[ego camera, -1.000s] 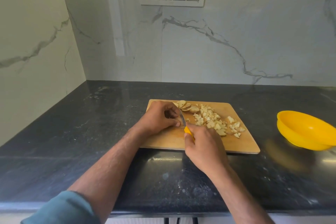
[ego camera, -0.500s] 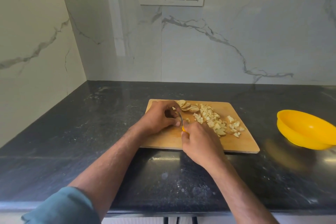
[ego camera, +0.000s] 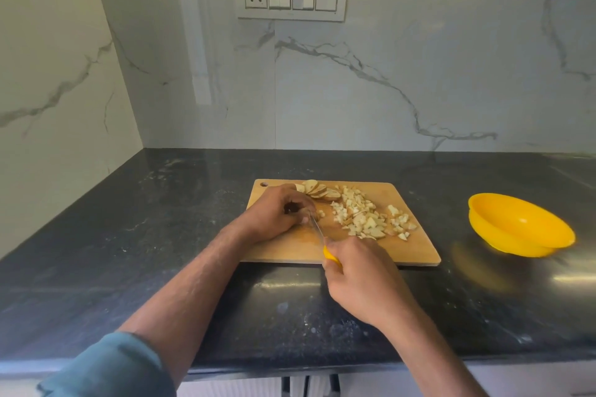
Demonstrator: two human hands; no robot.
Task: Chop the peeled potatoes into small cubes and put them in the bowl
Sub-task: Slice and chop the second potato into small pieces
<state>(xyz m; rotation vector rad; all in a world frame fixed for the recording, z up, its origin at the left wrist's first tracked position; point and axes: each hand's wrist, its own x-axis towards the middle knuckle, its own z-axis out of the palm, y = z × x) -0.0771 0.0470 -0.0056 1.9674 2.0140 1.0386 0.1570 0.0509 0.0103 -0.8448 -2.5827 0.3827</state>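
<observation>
A wooden cutting board lies on a dark stone counter. On the board's left part, the left hand is curled over a small piece of potato, pinning it down; the piece itself is almost wholly hidden under the fingers. The right hand is wrapped round the yellow handle of a knife, whose blade runs up to the left hand's fingertips.

A heap of cut cubes is spread over the middle and right of the board. A fan of uncut slices lies at the far edge, just behind the left hand. The yellow bowl stands well apart to the right, on the counter; nothing is seen in it.

Step in hand, as judged: dicing the held piece. It is best done with the fingertips tucked back behind the knuckles, the blade kept upright and brought straight down, and the cuts spaced evenly to match the heap.

Hard to make out: the blade tip, whether the edge is touching the potato, and the piece's size. The bowl's near inner wall is hidden by its rim. The left sleeve is cut off by the frame.
</observation>
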